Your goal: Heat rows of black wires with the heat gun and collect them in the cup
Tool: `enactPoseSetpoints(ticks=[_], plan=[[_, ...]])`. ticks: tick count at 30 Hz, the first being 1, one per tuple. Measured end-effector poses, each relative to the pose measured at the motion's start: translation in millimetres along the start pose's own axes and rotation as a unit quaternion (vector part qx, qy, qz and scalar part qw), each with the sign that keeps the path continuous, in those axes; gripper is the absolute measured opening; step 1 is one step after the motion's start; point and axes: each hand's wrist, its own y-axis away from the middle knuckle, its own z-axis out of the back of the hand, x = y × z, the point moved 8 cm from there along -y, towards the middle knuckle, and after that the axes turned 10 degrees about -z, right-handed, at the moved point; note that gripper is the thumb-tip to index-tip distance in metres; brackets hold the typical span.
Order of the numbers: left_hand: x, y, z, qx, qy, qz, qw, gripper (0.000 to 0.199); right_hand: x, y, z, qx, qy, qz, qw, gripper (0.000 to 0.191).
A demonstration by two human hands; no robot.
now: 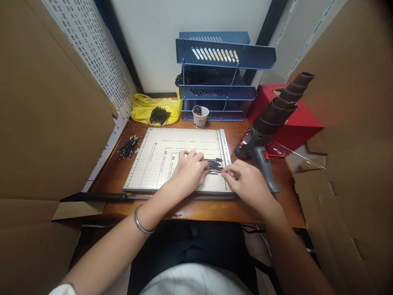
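A row of short black wires lies side by side on the gridded board of a paper cutter, close to its right edge. My left hand is closed over the left ends of the row, with fingers bent and fingertips on the wires. At the opposite ends, my right hand pinches thumb and forefinger together at the tip of a wire. Its other fingers are curled. The left ends of the row are hidden under my left hand.
Left of the board lies a loose bundle of black wires; another pile rests on a yellow bag. Behind stand a paper cup and blue tray rack. A heat gun and red box are at right. The cutter's black handle extends left.
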Motion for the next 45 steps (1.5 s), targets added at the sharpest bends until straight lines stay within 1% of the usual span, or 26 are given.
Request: enactPoseSetpoints(ticks=[4,11,16,22,25,28,30,32,34,36,39,43,45], plan=[[0,-2,0.9,-0.009,-0.014,-0.025,1.000,0.018,-8,9,0,0.002,-0.029,-0.009,1.000,0.014],[0,-3,4.9,-0.009,-0.022,-0.028,0.999,0.013,-4,9,-3,0.005,-0.041,-0.014,0.999,0.014],[0,-3,2.2,0.014,-0.017,-0.033,0.999,0.017,-1,4,-7,0.012,-0.025,-0.010,1.000,0.012],[0,-4,-1.7,0.017,-0.022,-0.037,0.999,0.020,0,1,-9,0.010,0.000,-0.015,1.000,0.014],[-1,-5,-4.1,0.030,-0.023,-0.046,0.998,0.023,-1,1,-8,0.013,0.007,-0.021,1.000,0.014],[-3,-7,-6.2,0.053,-0.023,-0.045,0.997,0.024,-1,1,-8,0.017,-0.001,-0.023,1.000,0.014],[-3,-6,-4.8,0.057,-0.007,-0.026,0.998,0.023,1,2,-8,0.012,-0.024,-0.016,1.000,0.014],[-3,-2,0.0,0.043,0.035,0.001,0.998,0.020,7,2,-6,0.002,-0.059,0.004,0.998,0.015],[-5,6,6.7,0.017,0.087,0.025,0.996,0.017,16,4,-5,0.001,-0.092,0.041,0.995,0.017],[-8,16,12.2,-0.006,0.132,0.045,0.990,0.016,27,8,-5,0.014,-0.110,0.083,0.990,0.015],[-11,31,14.4,-0.029,0.190,0.077,0.978,0.013,39,17,-2,0.035,-0.104,0.133,0.985,0.017],[-15,45,10.8,-0.075,0.267,0.099,0.956,0.011,44,21,-2,0.059,-0.121,0.138,0.981,0.021],[-10,48,8.4,-0.097,0.295,0.116,0.943,0.011,43,19,-4,0.064,-0.133,0.125,0.981,0.021]])
